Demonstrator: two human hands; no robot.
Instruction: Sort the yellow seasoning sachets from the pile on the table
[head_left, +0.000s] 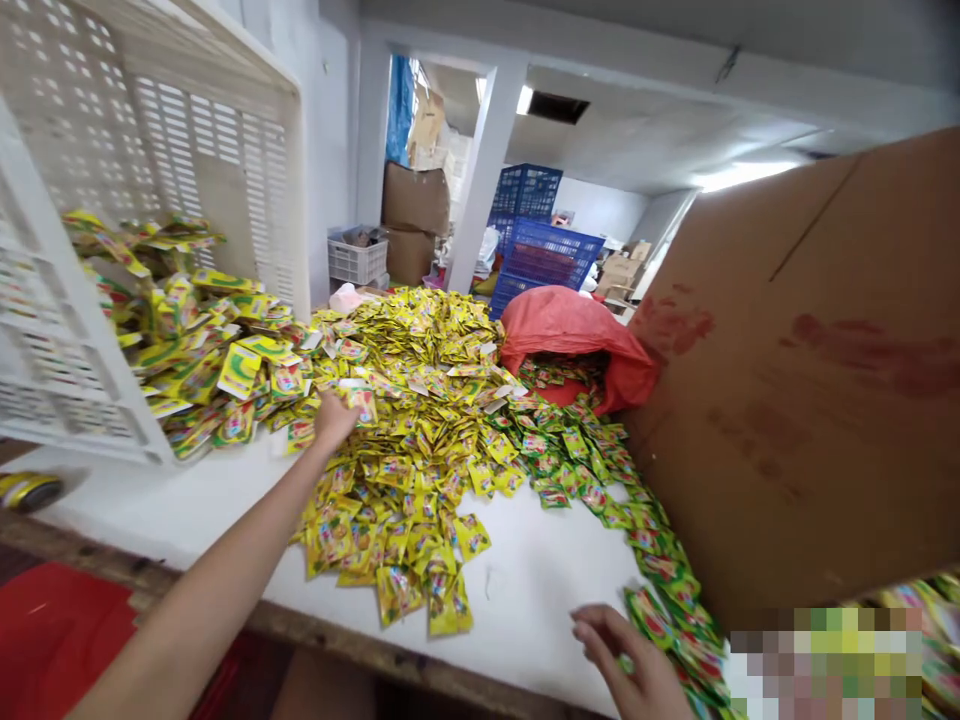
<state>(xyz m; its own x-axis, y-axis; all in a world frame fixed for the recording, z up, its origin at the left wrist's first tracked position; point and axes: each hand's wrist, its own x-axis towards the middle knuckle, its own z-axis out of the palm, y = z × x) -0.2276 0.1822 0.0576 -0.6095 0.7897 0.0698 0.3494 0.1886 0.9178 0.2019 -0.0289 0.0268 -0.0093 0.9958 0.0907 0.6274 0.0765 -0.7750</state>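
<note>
My left hand [335, 418] reaches over the pile's left side, its fingers closed on a small printed carton [361, 402] with a white edge. Around it spreads a big heap of yellow packets [420, 430]. Left of that hand, yellow-and-green cartons [240, 370] spill from a white plastic crate [300, 200] tipped on its side. My right hand [634, 660] hovers low near the table's front, fingers loosely curled and apart. A bit of green shows between them; I cannot tell whether it is touched. Green packets [660, 570] lie just beside this hand.
A red sack [574, 335] lies open at the back, green packets at its mouth. A large cardboard box [810, 380] walls the right side. The white tabletop [525, 570] shows in front. A dark-ended yellow can or roll [30, 492] lies at left; a red stool [67, 630] stands below.
</note>
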